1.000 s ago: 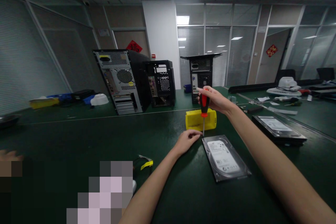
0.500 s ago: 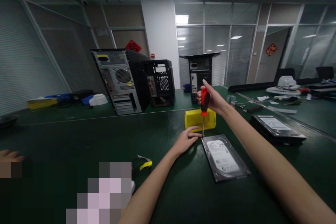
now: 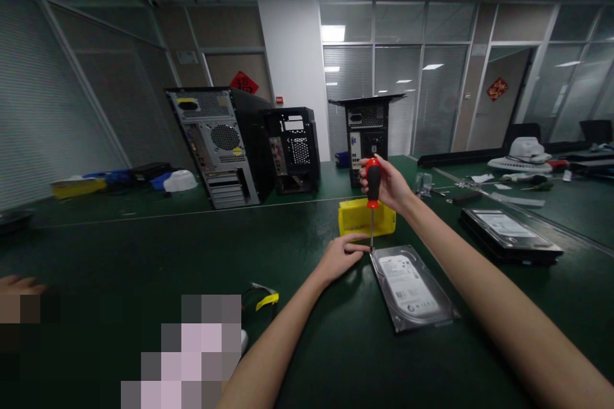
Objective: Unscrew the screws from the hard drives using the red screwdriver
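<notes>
My right hand is closed round a red and black screwdriver, which stands almost upright. The screwdriver's tip meets the far left corner of a hard drive lying flat, label up, on the green table. My left hand rests low beside that corner with its fingers stretched out, the fingertips close to the screwdriver's tip. Whether they touch the drive or the shaft I cannot tell. Just behind both hands stands a yellow plastic tray, partly covered by the right hand and the screwdriver.
Another hard drive stack lies to the right. Computer cases stand at the back, with another case behind my right hand. A cable with a yellow tag lies left of my forearm. Another person's hand shows at the left edge.
My right thumb, raised before, has come down near the top of the screwdriver handle. The screwdriver's tip and my left hand stay at the drive's corner.
</notes>
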Demonstrator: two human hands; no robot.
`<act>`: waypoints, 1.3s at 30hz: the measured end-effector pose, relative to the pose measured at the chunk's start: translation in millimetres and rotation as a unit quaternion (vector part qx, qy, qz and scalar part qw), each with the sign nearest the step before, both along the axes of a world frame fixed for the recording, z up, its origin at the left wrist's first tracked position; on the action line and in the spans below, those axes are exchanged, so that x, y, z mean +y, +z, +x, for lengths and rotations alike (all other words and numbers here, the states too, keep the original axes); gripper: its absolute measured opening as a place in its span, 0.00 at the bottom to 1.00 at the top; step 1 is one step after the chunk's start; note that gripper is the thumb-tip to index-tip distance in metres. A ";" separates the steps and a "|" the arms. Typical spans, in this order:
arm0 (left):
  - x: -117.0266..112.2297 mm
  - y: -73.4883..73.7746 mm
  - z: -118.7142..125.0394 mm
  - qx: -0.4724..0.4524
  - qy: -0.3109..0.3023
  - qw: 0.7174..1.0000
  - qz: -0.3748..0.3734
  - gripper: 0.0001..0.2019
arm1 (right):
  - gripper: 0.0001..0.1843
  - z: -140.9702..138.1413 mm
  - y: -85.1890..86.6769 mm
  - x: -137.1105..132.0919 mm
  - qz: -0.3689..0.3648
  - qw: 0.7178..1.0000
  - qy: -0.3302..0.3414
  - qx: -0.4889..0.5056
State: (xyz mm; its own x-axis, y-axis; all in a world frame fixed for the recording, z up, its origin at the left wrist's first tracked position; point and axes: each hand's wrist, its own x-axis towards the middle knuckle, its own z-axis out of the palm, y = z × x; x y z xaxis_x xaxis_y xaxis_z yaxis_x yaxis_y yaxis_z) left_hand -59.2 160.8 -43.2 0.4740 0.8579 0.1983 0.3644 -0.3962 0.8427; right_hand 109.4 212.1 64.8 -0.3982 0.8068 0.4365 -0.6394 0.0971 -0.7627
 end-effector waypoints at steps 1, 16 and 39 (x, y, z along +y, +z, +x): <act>-0.5 0.3 0.0 0.001 -0.002 1.000 0.003 0.23 | 0.16 -1.6 -1.0 0.0 0.006 1.000 -0.007 0.014; 4.2 -3.6 -0.9 -0.016 -0.017 1.000 -0.003 0.25 | 0.18 -12.8 -7.1 0.3 0.018 0.995 -0.097 0.030; 8.4 -7.3 1.1 -0.020 0.002 1.000 -0.010 0.18 | 0.16 -2.0 11.6 -9.0 0.111 0.980 -0.071 -0.148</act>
